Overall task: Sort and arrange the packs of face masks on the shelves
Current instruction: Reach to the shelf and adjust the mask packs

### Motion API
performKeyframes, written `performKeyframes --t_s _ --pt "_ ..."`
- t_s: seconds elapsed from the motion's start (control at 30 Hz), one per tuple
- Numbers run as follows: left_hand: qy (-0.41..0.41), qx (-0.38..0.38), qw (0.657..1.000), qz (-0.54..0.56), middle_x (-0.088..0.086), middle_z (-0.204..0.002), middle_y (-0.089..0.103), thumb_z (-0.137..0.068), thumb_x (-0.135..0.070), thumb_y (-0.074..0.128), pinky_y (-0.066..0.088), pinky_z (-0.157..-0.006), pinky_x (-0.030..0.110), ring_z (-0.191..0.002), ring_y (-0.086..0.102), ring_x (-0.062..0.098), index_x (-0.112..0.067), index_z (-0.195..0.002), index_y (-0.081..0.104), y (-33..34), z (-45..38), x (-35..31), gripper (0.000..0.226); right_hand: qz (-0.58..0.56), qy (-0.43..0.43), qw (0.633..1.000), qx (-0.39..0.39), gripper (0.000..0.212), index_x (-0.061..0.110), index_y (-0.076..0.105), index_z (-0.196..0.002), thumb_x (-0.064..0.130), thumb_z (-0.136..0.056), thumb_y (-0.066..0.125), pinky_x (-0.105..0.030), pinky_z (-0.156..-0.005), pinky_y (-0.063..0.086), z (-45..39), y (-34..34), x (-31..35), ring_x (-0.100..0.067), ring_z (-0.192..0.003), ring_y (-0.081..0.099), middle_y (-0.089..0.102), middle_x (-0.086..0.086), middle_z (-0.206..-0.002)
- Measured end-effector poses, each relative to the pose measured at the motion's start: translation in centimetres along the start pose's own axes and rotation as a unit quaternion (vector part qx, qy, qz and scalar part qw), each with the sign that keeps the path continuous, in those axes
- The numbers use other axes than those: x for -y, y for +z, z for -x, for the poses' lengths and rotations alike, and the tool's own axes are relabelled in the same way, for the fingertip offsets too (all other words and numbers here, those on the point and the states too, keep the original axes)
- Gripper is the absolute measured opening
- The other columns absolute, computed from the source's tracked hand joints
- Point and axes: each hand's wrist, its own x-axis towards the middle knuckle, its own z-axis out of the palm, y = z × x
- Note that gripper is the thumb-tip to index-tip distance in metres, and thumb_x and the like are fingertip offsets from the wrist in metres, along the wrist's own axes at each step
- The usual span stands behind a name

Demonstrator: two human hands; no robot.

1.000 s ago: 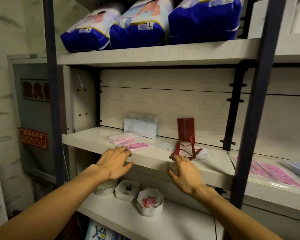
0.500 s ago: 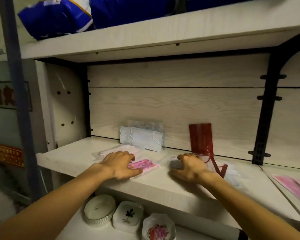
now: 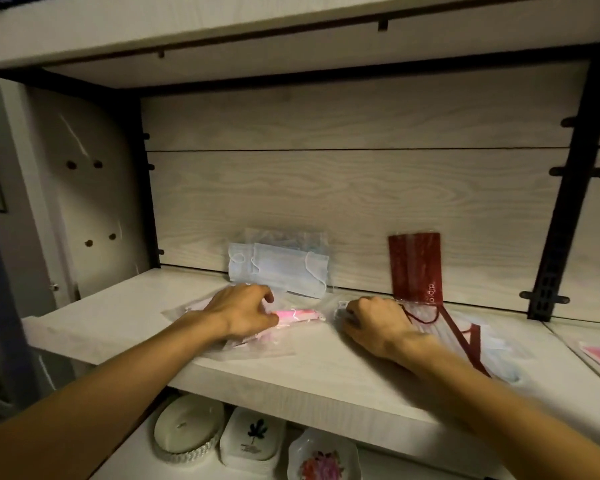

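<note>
The pink mask pack (image 3: 293, 315) lay flat on the shelf (image 3: 118, 317), the left hand (image 3: 243, 315) curled over it, gripping. The right hand (image 3: 374, 322) clutched a clear pack (image 3: 465, 336) (red pack (image 3: 415, 266) upright behind).

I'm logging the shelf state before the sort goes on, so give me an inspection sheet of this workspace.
Surface: pale wood-grain middle shelf, dimly lit, mask packs spread over it.
Job's things: pink mask packs lying flat under the left hand; light blue mask pack and dark red mask pack leaning on the back panel; clear-wrapped packs flat at the right.
Clutter: round white dish, leaf-print dishes and flower-print dish on the lower shelf.
Grippers: left hand curled on the pink packs; right hand curled on a clear pack's edge.
Cables: nothing seen.
Surroundings: black shelf bracket at the right, upper shelf overhead.
</note>
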Motion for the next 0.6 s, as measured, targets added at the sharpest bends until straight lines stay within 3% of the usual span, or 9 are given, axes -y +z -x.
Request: performKeyframes --t_s 0.13,0.23,0.33,0.37,0.43,0.47,0.53,0.6 --pt "-0.034 0.006 0.986 0.164 -0.007 -0.096 0.075 -0.087 -0.028 0.066 0.057 -0.082 0.033 -0.088 0.070 0.018 -0.026 -0.110 0.070 -0.8 -1.4 1.7 0.024 -0.106 0.036 0.993 -0.036 0.031 0.017 0.064 -0.089 0.041 -0.098 0.047 -0.036 -0.065 0.043 -0.8 0.4 -0.3 -0.037 -0.085 0.065 0.071 -0.010 -0.092" --pt "-0.044 -0.007 0.965 0.259 0.010 -0.086 0.073 -0.088 -0.012 0.059 0.048 -0.069 0.028 -0.078 0.065 0.020 -0.012 -0.093 0.074 -1.0 -2.4 3.0 0.016 -0.287 0.062 0.952 -0.089 0.030 0.012 0.066 -0.087 0.034 -0.102 0.051 -0.041 -0.068 0.049 -1.1 -0.1 -0.5 -0.027 -0.077 0.064 0.070 -0.008 -0.083" --pt "-0.075 0.005 0.933 0.352 0.014 -0.074 0.058 -0.087 0.001 0.054 0.043 -0.060 0.028 -0.069 0.056 0.021 0.004 -0.081 0.065 -1.5 -2.7 3.2 0.013 -0.472 0.103 0.861 -0.158 0.029 -0.003 0.065 -0.089 0.017 -0.103 0.050 -0.042 -0.073 0.052 -1.1 -1.3 0.2 -0.014 -0.079 0.058 0.067 -0.022 -0.085" --pt "-0.088 0.010 0.928 0.363 0.012 -0.072 0.055 -0.088 0.002 0.052 0.042 -0.055 0.024 -0.065 0.053 0.020 0.002 -0.077 0.062 -1.7 -2.6 3.1 0.015 -0.530 0.123 0.823 -0.167 0.028 -0.006 0.061 -0.086 0.010 -0.103 0.046 -0.035 -0.067 0.054 -1.0 -1.8 0.6 -0.012 -0.075 0.055 0.061 -0.024 -0.080" --pt "-0.109 0.004 0.916 0.385 0.008 -0.067 0.055 -0.090 0.000 0.049 0.040 -0.046 0.018 -0.059 0.052 0.017 -0.005 -0.074 0.058 -2.0 -2.5 2.8 0.019 -0.613 0.166 0.754 -0.167 0.022 -0.001 0.054 -0.085 0.001 -0.102 0.039 -0.017 -0.051 0.044 -0.8 -3.0 1.3 -0.006 -0.059 0.047 0.046 -0.014 -0.069" --pt "-0.118 -0.001 0.909 0.400 0.008 -0.066 0.057 -0.091 -0.001 0.047 0.040 -0.046 0.020 -0.058 0.053 0.018 -0.007 -0.073 0.057 -2.0 -2.4 2.6 0.021 -0.638 0.187 0.728 -0.166 0.021 0.001 0.055 -0.088 0.001 -0.102 0.039 -0.015 -0.050 0.041 -1.0 -3.3 1.2 -0.007 -0.057 0.046 0.044 -0.011 -0.071" --pt "-0.136 -0.023 0.886 0.442 0.007 -0.059 0.055 -0.091 -0.003 0.043 0.037 -0.051 0.025 -0.056 0.050 0.020 -0.010 -0.067 0.053 -2.2 -2.2 2.2 0.027 -0.665 0.223 0.692 -0.171 0.026 -0.007 0.058 -0.092 0.009 -0.103 0.041 -0.026 -0.061 0.044 -1.6 -3.5 0.5 -0.019 -0.070 0.048 0.050 -0.012 -0.078" --pt "-0.150 -0.045 0.854 0.497 0.000 -0.045 0.046 -0.094 -0.010 0.039 0.032 -0.050 0.026 -0.049 0.042 0.018 -0.015 -0.061 0.043 -2.3 -2.2 1.6 0.034 -0.720 0.256 0.625 -0.158 0.038 -0.009 0.064 -0.105 0.022 -0.104 0.043 -0.033 -0.074 0.048 -2.2 -3.6 0.0 -0.025 -0.084 0.058 0.063 -0.013 -0.091"
